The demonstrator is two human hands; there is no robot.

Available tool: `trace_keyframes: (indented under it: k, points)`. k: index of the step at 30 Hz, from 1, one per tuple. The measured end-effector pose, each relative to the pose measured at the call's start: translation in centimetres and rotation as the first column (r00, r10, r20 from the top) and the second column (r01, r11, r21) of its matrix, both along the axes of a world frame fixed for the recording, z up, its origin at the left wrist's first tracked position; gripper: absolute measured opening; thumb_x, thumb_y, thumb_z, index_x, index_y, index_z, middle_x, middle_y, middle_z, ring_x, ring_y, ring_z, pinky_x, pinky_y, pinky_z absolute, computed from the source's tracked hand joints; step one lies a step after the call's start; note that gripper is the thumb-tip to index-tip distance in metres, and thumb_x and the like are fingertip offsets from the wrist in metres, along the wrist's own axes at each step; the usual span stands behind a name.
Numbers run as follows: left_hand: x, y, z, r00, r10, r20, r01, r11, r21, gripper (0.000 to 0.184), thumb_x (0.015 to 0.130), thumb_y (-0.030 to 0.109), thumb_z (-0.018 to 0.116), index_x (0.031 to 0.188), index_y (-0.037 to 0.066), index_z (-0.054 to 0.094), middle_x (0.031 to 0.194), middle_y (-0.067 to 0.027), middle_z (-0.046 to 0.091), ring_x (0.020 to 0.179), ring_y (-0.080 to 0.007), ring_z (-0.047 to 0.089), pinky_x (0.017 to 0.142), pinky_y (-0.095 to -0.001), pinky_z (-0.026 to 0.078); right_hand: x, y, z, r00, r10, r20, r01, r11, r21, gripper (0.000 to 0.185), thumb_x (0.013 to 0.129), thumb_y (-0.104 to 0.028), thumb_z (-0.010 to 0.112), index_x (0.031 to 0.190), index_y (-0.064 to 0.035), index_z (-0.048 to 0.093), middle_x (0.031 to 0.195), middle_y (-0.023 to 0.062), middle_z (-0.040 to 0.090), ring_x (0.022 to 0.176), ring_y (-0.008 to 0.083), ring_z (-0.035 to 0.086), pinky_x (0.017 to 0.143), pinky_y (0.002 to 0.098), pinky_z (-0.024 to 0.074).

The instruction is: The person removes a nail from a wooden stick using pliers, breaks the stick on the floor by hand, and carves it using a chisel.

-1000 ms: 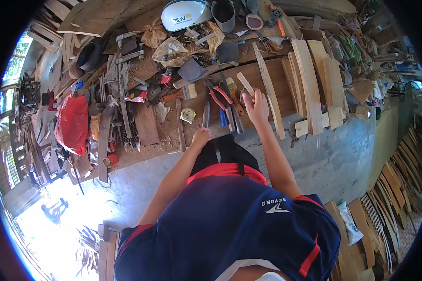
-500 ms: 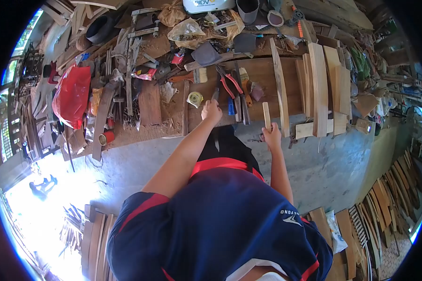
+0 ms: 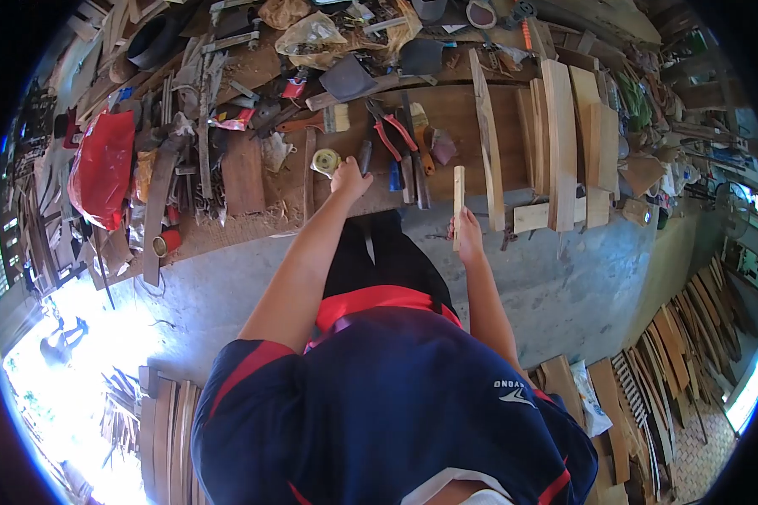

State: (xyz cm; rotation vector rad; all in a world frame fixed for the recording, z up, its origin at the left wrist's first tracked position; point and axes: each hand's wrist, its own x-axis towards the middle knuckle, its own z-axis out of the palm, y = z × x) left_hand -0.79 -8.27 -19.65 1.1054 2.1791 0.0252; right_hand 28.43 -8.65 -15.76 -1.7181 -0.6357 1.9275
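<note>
Grasping a slim wooden stick (image 3: 459, 198) is the right hand (image 3: 469, 236); the left hand's grip (image 3: 350, 179) is unclear.

cluttered woodworking workshop
a workbench (image 3: 505, 126) holds pliers (image 3: 386, 140), a paintbrush (image 3: 339, 119), a tape measure (image 3: 325, 161) and cut planks (image 3: 560, 143); rows of timber strips (image 3: 678, 358) at the right.
</note>
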Motion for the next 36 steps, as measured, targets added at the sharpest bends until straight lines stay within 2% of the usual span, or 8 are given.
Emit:
trace_keyframes:
  k: [8, 10, 11, 21, 23, 26, 32, 36]
  points:
    - [-0.7, -4.3, -1.0, 0.981, 0.079, 0.177, -0.109, 0.980, 0.165, 0.037, 0.076, 0.029, 0.063, 0.099, 0.003, 0.051, 0.090, -0.0158, 0.059, 0.085, -0.0312, 0.060, 0.073, -0.0415, 0.049, -1.6, 1.3, -0.4, 0.958, 0.010, 0.285, -0.075, 0.973, 0.219, 0.033, 0.093, -0.037, 0.046, 0.103, -0.0057, 0.045, 0.079, 0.0045, 0.051, 0.066, 0.0133, 0.053, 0.054, 0.0285, 0.0460]
    - [-1.0, -5.8, -0.9, 0.986, 0.079, 0.147, -0.111, 0.967, 0.230, 0.029, 0.078, 0.025, 0.064, 0.095, 0.004, 0.056, 0.078, -0.0090, 0.063, 0.073, -0.0218, 0.063, 0.068, -0.0339, 0.050, -2.3, 1.8, 0.0, 0.690, -0.199, 0.696, -0.338, 0.762, 0.552, 0.039, 0.093, -0.039, 0.044, 0.100, -0.0008, 0.042, 0.080, 0.0129, 0.050, 0.072, 0.0262, 0.054, 0.064, 0.0361, 0.0444]
    - [-0.9, -6.6, -0.6, 0.982, 0.101, 0.160, -0.137, 0.962, 0.236, 0.024, 0.079, 0.023, 0.062, 0.094, 0.005, 0.057, 0.079, -0.0073, 0.063, 0.072, -0.0185, 0.062, 0.067, -0.0319, 0.050, -2.6, 1.9, 0.3, 0.660, -0.248, 0.709, -0.339, 0.744, 0.576, 0.041, 0.093, -0.039, 0.042, 0.100, 0.0017, 0.043, 0.083, 0.0197, 0.049, 0.077, 0.0367, 0.051, 0.070, 0.0417, 0.0409]
    - [-0.6, -14.1, 1.5, 0.967, 0.075, 0.243, -0.125, 0.972, 0.198, 0.021, 0.078, 0.019, 0.061, 0.094, 0.006, 0.056, 0.079, -0.0083, 0.060, 0.070, -0.0210, 0.060, 0.064, -0.0338, 0.049, -1.5, -0.9, -4.3, 0.598, -0.344, 0.724, -0.306, 0.737, 0.603, 0.034, 0.093, -0.032, 0.044, 0.093, 0.0018, 0.045, 0.091, 0.0230, 0.055, 0.081, 0.0409, 0.054, 0.068, 0.0462, 0.0425]
    - [-1.0, -15.3, 1.4, 0.974, 0.027, 0.224, -0.076, 0.975, 0.210, 0.022, 0.078, 0.018, 0.061, 0.095, 0.006, 0.055, 0.080, -0.0084, 0.060, 0.069, -0.0209, 0.060, 0.064, -0.0338, 0.049, -1.5, -1.1, -5.0, 0.570, 0.150, 0.808, -0.366, 0.927, 0.086, 0.029, 0.092, -0.029, 0.047, 0.091, 0.0001, 0.044, 0.085, 0.0219, 0.057, 0.077, 0.0417, 0.056, 0.065, 0.0485, 0.0440]
    - [-1.1, -16.1, 1.9, 0.971, 0.014, 0.240, -0.050, 0.988, 0.146, 0.022, 0.079, 0.018, 0.061, 0.096, 0.006, 0.055, 0.080, -0.0084, 0.060, 0.069, -0.0207, 0.060, 0.064, -0.0333, 0.049, -1.0, -1.7, -5.2, 0.628, -0.122, 0.769, -0.371, 0.821, 0.433, 0.027, 0.092, -0.027, 0.048, 0.090, -0.0010, 0.042, 0.077, 0.0207, 0.058, 0.074, 0.0419, 0.057, 0.062, 0.0485, 0.0449]
    - [-1.3, -16.8, 1.9, 0.940, 0.081, 0.332, -0.105, 0.993, 0.057, 0.020, 0.080, 0.018, 0.060, 0.096, 0.006, 0.055, 0.079, -0.0090, 0.060, 0.070, -0.0202, 0.060, 0.064, -0.0323, 0.049, -1.4, -1.6, -4.9, 0.526, 0.047, 0.849, -0.389, 0.901, 0.191, 0.025, 0.092, -0.026, 0.047, 0.088, -0.0021, 0.042, 0.078, 0.0210, 0.057, 0.076, 0.0418, 0.056, 0.061, 0.0468, 0.0457]
    - [-1.0, -16.9, 3.2, 0.952, -0.008, 0.306, -0.024, 0.995, 0.100, 0.019, 0.080, 0.018, 0.060, 0.095, 0.006, 0.055, 0.080, -0.0096, 0.060, 0.071, -0.0206, 0.061, 0.065, -0.0328, 0.049, -1.7, -2.2, -5.3, 0.620, -0.185, 0.762, -0.313, 0.832, 0.457, 0.030, 0.093, -0.031, 0.045, 0.089, -0.0017, 0.042, 0.080, 0.0244, 0.058, 0.075, 0.0451, 0.056, 0.061, 0.0504, 0.0438]
